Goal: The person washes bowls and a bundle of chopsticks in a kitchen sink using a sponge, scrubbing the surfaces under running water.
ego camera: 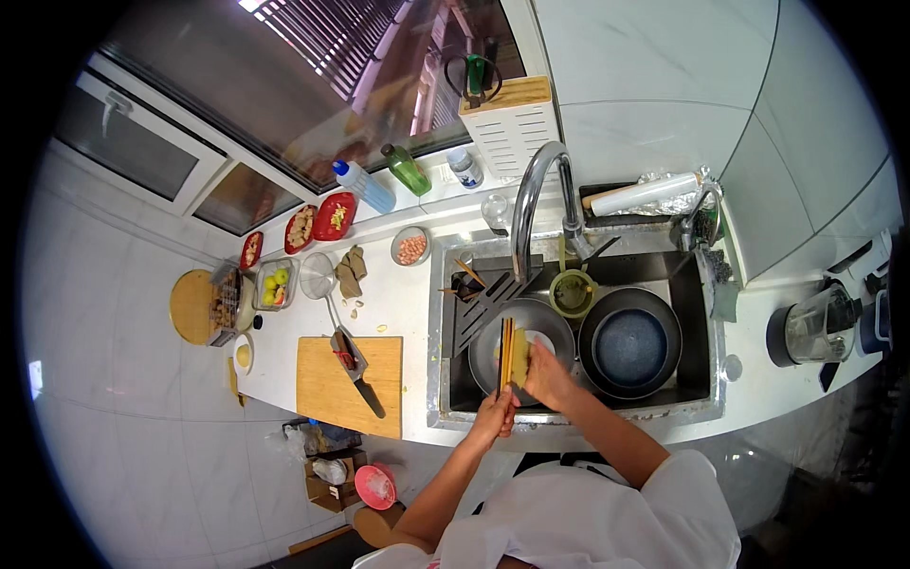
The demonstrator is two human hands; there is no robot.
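My left hand grips a bundle of chopsticks near the lower ends, with the sticks pointing up and away from me. Some sticks are yellowish, and one at the left side is dark. My right hand holds a yellow sponge against or right beside the bundle; contact is hard to make out. Both hands are over a grey metal pan in the sink. To its right a dark round pan holds a blue round dish. A green strainer cup sits behind them.
A chrome faucet arches over the sink beside a black slotted rack. Left on the counter, a cleaver and a black-handled knife lie on a cutting board. A bowl of peanuts stands behind. A blender jar is far right.
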